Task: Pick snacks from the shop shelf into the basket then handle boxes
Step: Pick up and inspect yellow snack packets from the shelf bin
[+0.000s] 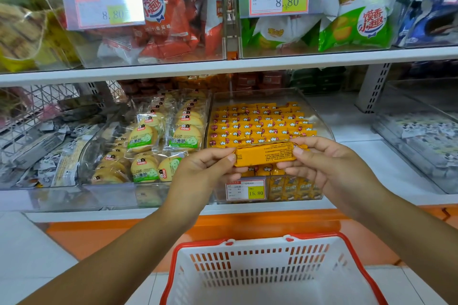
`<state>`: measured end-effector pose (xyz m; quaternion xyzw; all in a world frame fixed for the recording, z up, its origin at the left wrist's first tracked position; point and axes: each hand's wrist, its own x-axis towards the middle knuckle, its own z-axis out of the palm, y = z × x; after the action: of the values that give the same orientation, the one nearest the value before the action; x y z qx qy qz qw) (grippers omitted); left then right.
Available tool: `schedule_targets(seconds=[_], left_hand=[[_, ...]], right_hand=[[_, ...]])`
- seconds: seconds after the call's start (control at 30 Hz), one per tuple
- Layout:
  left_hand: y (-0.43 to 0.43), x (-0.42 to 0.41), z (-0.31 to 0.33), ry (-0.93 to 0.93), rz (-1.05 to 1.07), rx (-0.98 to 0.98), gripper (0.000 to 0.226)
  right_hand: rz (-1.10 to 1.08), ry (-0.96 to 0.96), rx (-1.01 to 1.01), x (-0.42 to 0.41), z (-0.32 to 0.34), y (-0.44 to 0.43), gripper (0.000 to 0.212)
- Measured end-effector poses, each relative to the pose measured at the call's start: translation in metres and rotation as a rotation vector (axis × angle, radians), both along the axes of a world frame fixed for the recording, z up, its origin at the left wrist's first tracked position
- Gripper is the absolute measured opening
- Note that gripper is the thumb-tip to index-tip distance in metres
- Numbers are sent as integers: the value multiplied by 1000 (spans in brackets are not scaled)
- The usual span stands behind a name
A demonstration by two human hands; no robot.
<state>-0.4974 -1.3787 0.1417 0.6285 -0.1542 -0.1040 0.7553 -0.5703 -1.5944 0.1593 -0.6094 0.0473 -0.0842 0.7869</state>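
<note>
A yellow snack pack (pixel 264 155) is held level in front of the lower shelf, its printed back facing me. My left hand (pixel 205 171) pinches its left end and my right hand (pixel 322 166) pinches its right end. Behind it a clear bin (pixel 322 116) holds several rows of the same yellow packs (pixel 260 124). Below my arms stands a white basket with a red rim (pixel 357 255); its inside looks bare in the part I can see.
Left of the yellow packs, a clear bin holds round biscuits in clear wrappers (pixel 158 141). The upper shelf (pixel 223 67) carries bins of red (pixel 168 22) and green (pixel 357 27) snack bags. A price tag reading 15.80 (pixel 245 189) hangs under the yellow packs. An orange plinth (pixel 124 235) runs below the shelves.
</note>
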Motion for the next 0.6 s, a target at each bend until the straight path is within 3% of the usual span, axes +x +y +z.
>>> schedule_targets(seconds=[0.17,0.33,0.47,0.6], left_hand=[[5,4,1,-47,-67,78,36],[3,1,-4,-183,-71,224,22],[0,-1,-10,-280,-73,390,40],[-4,0,-15,-357,-7,476,36]], right_hand=[[71,6,24,-3,0,-5,51],[-40,6,-125,0,-1,-2,46],[-89,17,-203,3,-3,0,43],[-51,34,-194,5,-2,2,48]])
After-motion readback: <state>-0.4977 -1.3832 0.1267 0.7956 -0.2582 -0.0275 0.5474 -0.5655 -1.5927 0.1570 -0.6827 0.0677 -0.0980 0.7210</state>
